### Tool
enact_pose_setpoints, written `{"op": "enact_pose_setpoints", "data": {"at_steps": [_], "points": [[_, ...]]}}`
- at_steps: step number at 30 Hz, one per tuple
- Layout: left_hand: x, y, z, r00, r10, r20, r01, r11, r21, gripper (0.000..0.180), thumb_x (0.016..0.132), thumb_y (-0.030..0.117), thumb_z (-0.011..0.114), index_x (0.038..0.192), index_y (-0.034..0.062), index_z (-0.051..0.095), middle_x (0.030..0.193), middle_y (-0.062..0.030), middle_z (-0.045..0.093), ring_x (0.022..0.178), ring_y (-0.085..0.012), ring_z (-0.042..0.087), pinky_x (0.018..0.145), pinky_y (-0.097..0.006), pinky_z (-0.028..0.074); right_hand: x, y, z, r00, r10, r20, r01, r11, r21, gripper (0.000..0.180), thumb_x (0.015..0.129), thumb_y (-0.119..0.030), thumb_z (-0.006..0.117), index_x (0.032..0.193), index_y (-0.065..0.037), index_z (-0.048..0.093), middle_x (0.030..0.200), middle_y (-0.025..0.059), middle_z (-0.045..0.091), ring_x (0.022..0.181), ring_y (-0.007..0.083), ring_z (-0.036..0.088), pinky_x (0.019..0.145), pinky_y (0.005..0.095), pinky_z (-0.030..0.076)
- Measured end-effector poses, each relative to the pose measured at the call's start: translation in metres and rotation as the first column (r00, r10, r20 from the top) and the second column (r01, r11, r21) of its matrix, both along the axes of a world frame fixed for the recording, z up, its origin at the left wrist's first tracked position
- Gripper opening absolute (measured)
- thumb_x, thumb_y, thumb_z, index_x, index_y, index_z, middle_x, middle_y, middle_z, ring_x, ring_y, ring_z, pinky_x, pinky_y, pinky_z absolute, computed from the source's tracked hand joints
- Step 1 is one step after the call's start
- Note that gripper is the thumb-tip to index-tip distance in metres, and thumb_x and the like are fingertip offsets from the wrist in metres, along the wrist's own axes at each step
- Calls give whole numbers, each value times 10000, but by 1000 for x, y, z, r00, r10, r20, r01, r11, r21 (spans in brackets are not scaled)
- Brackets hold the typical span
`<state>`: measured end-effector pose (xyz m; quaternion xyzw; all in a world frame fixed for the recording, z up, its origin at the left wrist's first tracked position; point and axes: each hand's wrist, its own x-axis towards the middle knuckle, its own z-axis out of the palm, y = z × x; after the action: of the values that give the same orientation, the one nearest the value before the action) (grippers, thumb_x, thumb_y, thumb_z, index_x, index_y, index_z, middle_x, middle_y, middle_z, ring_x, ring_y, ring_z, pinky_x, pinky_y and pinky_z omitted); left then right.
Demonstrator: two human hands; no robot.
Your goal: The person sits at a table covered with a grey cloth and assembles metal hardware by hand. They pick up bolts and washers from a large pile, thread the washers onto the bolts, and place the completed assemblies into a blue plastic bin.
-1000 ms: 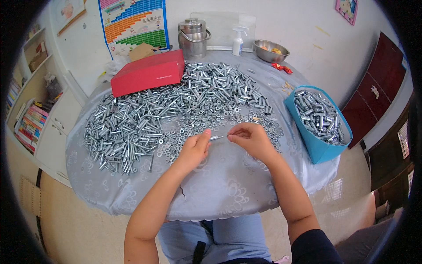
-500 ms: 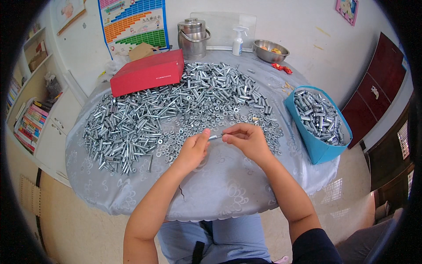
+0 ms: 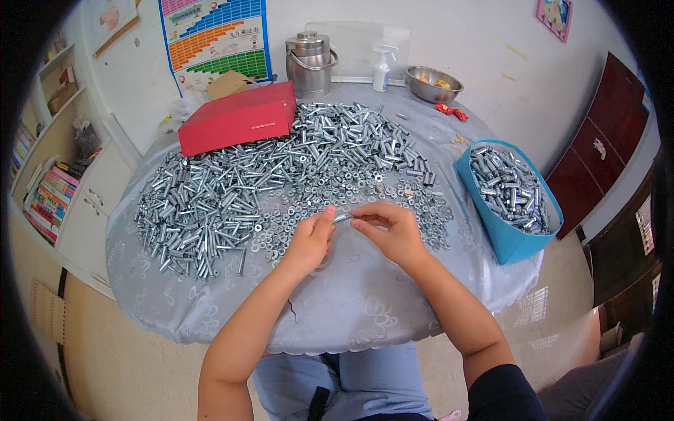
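A room in a home is suggested. The rounded surface (image 3: 379, 330) is draped with a silvery-grey, flower-patterned fabric cloth (image 3: 351, 302), on which a round stainless-steel bowl (image 3: 428, 90) is set. On the white wall (image 3: 477, 35), 1 blue-edged, multicoloured chart (image 3: 215, 45) and 1 pink-framed picture (image 3: 554, 19) are hung. At the left, colourful books (image 3: 49, 200) are kept in a white, door-fronted shelf unit (image 3: 78, 235).

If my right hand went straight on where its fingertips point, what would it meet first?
Your right hand would most likely meet the silver metal fastener in your left hand first; its end is so close that contact is hard to rule out.
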<state>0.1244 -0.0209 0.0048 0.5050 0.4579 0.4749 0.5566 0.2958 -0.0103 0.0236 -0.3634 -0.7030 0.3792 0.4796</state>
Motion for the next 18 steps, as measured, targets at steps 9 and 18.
{"op": "enact_pose_setpoints", "data": {"at_steps": [9,18], "points": [[0,-6,10,987,-161,25,162,982,-94,501,904,529,364,604,127,341,536,33,317,460,-99,343,455,-243,286,7,4,4,968,151,-202,-196,954,-225,144,772,16,641,915,21,629,928,64,616,862,124,586,781,244,474],[0,-9,23,941,-244,235,295,931,-214,535,884,581,345,574,154,262,525,48,234,449,-87,267,469,-245,277,15,-3,17,968,229,-101,-231,973,-10,191,758,-105,688,925,-31,632,873,25,621,840,99,570,715,262,445]]}}
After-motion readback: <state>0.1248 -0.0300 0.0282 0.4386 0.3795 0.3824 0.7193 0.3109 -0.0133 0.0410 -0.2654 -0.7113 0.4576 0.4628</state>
